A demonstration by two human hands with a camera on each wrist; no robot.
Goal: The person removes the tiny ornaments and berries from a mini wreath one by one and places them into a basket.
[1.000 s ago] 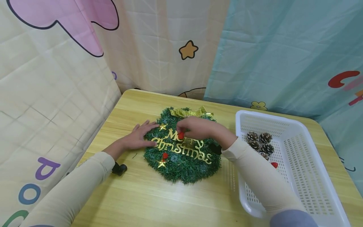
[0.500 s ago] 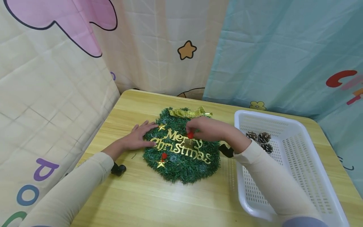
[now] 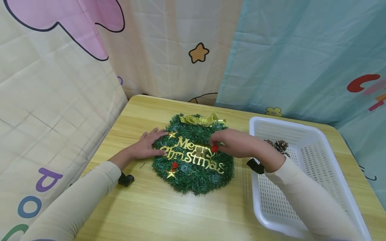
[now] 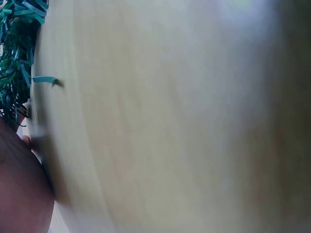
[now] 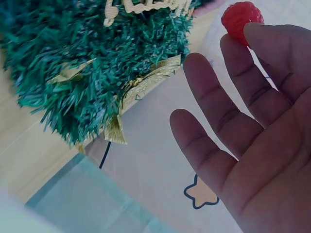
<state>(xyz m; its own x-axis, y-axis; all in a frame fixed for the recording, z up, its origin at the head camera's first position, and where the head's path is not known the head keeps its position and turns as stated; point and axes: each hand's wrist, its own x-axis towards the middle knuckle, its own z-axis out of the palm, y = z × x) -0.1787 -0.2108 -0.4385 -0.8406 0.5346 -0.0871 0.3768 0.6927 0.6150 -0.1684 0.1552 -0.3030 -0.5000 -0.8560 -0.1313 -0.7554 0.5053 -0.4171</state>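
Note:
A green tinsel wreath (image 3: 193, 182) lies on the table, with gold "Merry Christmas" lettering (image 3: 193, 157) across its middle and a gold ribbon (image 3: 200, 120) along its far edge. My left hand (image 3: 147, 145) rests at the wreath's left side, fingers spread, near a gold star (image 3: 172, 134). Over the right part of the wreath, my right hand (image 3: 233, 142) pinches a red berry (image 5: 241, 20) between thumb and fingertips, the other fingers held loosely apart in the right wrist view. Another red berry (image 3: 175, 165) sits on the wreath above a second gold star (image 3: 171, 173).
A white plastic basket (image 3: 256, 207) stands at the right, partly covered by my right forearm, with pinecones (image 3: 281, 146) inside. Curtains (image 3: 169, 50) hang behind the wooden table (image 3: 150, 214). A stray green bit (image 3: 142, 165) lies near my left wrist.
My right hand has moved to the right across the wreath with the red berry, and its forearm now covers more of the pinecones. My left hand has stayed in place.

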